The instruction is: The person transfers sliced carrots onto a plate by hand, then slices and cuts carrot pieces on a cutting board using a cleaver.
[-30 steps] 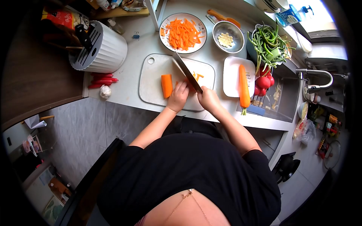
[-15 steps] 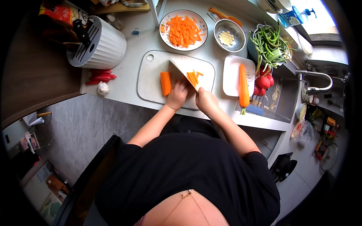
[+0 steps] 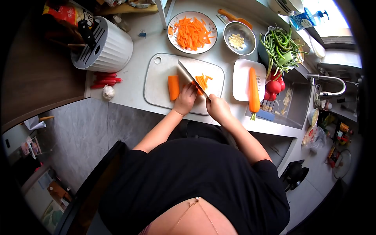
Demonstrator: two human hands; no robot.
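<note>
On the white cutting board (image 3: 156, 84), my right hand (image 3: 218, 108) is wrapped round the handle of a knife (image 3: 189, 76), whose blade slants up and to the left. My left hand (image 3: 185, 99) presses its bent fingers down beside the blade, on carrot that is mostly hidden beneath them. Orange carrot strips (image 3: 201, 81) lie just right of the blade. A thick carrot piece (image 3: 173, 88) rests on the board, left of my left hand. Above the board stands a plate (image 3: 171, 38) heaped with shredded carrot (image 3: 191, 34).
A metal bowl (image 3: 249, 47) holds pale round slices. Right of the board, a whole carrot (image 3: 253, 90) lies across a white tray (image 3: 239, 92). Green beans (image 3: 280, 47) and radishes (image 3: 273, 86) are near the sink (image 3: 299, 103). Garlic (image 3: 108, 92) and a knife block (image 3: 113, 49) stand left.
The knife has shifted and tilted beside my left fingers, and more carrot strips show right of the blade than a second ago. Both hands stay near the same place.
</note>
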